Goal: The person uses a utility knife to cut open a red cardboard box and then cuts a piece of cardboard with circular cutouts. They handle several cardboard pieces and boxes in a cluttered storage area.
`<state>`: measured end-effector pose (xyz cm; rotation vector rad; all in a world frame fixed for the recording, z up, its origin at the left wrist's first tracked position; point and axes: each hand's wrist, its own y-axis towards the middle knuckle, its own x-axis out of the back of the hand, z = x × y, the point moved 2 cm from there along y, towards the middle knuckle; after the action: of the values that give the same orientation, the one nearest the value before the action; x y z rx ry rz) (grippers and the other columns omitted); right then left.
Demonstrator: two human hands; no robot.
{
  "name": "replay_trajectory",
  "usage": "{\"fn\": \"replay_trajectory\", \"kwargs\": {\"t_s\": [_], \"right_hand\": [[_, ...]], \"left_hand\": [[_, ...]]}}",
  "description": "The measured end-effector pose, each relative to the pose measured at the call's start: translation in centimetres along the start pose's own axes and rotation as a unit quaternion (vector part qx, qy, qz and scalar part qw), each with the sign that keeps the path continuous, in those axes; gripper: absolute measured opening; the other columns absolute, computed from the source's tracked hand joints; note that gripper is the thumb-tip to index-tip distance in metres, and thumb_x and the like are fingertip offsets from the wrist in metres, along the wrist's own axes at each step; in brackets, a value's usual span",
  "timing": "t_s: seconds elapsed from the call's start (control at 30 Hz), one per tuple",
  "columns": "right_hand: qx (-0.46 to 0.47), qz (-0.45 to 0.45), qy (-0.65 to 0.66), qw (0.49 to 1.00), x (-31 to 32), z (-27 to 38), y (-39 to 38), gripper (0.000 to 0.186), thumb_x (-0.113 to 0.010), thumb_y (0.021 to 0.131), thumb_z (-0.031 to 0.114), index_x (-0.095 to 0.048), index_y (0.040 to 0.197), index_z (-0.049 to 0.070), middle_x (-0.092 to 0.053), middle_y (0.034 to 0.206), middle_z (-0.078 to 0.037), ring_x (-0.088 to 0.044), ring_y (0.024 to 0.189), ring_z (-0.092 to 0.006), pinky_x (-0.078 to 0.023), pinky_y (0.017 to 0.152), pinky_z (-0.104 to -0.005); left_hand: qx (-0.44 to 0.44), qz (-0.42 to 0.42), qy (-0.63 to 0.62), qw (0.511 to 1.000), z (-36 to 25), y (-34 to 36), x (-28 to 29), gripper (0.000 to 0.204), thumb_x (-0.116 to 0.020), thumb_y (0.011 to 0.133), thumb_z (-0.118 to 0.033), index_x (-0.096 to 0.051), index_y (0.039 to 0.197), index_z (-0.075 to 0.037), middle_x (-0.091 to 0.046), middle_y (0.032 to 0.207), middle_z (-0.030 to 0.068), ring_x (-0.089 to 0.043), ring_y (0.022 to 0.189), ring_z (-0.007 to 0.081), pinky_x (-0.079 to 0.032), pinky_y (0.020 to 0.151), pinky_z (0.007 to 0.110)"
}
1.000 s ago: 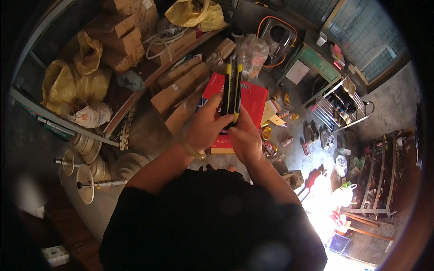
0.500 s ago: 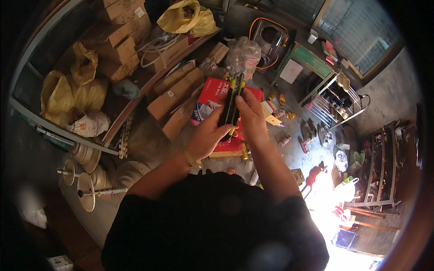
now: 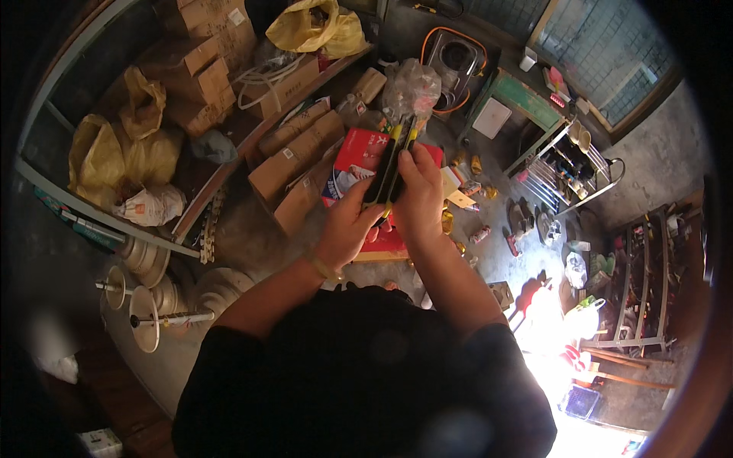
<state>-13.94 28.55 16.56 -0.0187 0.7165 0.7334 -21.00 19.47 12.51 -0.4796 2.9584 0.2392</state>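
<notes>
Above a red box (image 3: 356,158), I hold a long black tool with two side-by-side yellow-trimmed arms (image 3: 386,177). Grey metal shows at its far end; its exact kind is unclear. My left hand (image 3: 343,230) is closed round the near left part, thumb along the side. My right hand (image 3: 419,200) grips the right arm higher up, thumb on top. The tool tilts slightly right toward its far end. My palms and the box's middle are partly hidden.
Cardboard boxes (image 3: 296,160) stand left of the red box, beside a shelf with yellow bags (image 3: 137,164). A gas stove (image 3: 456,59) and green table (image 3: 527,99) are at the back. Shoes (image 3: 521,219) lie on the right floor near a rack (image 3: 637,286).
The two arms of the tool look slightly farther apart at the far end. Both hands have shifted a little and keep their grip.
</notes>
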Motion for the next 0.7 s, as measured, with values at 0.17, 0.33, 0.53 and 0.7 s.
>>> {"fn": "replay_trajectory", "kwargs": {"t_s": [0.17,0.33,0.53,0.7], "right_hand": [[0.027,-0.019,-0.009,0.999,-0.3,1.5,0.4,0.025,-0.036,0.091,0.012,-0.045,0.106,-0.007,-0.058,0.099,-0.017,-0.059,0.088,-0.0231,-0.049,0.077,-0.0321],[0.041,-0.018,-0.020,0.999,-0.6,1.8,0.6,0.025,-0.036,0.092,0.014,-0.047,0.103,-0.006,-0.058,0.098,-0.016,-0.059,0.085,-0.0208,-0.048,0.076,-0.0304],[0.042,-0.017,-0.016,0.999,-1.1,1.7,0.2,0.022,-0.037,0.093,0.012,-0.045,0.104,-0.005,-0.058,0.098,-0.016,-0.059,0.083,-0.0209,-0.049,0.074,-0.0315],[0.048,-0.013,-0.010,0.999,-1.5,1.6,0.1,0.021,-0.038,0.093,0.013,-0.045,0.103,-0.004,-0.058,0.098,-0.016,-0.059,0.081,-0.0203,-0.050,0.070,-0.0312]], "left_hand": [[-0.040,0.055,-0.040,0.997,-0.9,-0.1,-0.6,0.051,-0.047,0.086,0.001,-0.029,0.133,0.000,-0.053,0.105,0.0067,-0.053,0.086,0.0094,-0.046,0.073,0.023],[-0.041,0.073,-0.075,0.994,-1.6,-0.4,-0.8,0.057,-0.045,0.086,0.003,-0.020,0.137,0.000,-0.052,0.104,0.0089,-0.053,0.084,0.0117,-0.047,0.071,0.026],[-0.027,0.076,-0.117,0.990,-1.8,-0.6,-0.4,0.048,-0.040,0.086,-0.001,-0.028,0.132,0.002,-0.052,0.094,0.0077,-0.052,0.072,0.0135,-0.043,0.066,0.027],[-0.037,0.057,-0.132,0.989,-1.7,-0.6,-0.4,0.046,-0.039,0.084,-0.001,-0.032,0.130,0.001,-0.051,0.089,0.0070,-0.048,0.066,0.0112,-0.040,0.058,0.024]]}}
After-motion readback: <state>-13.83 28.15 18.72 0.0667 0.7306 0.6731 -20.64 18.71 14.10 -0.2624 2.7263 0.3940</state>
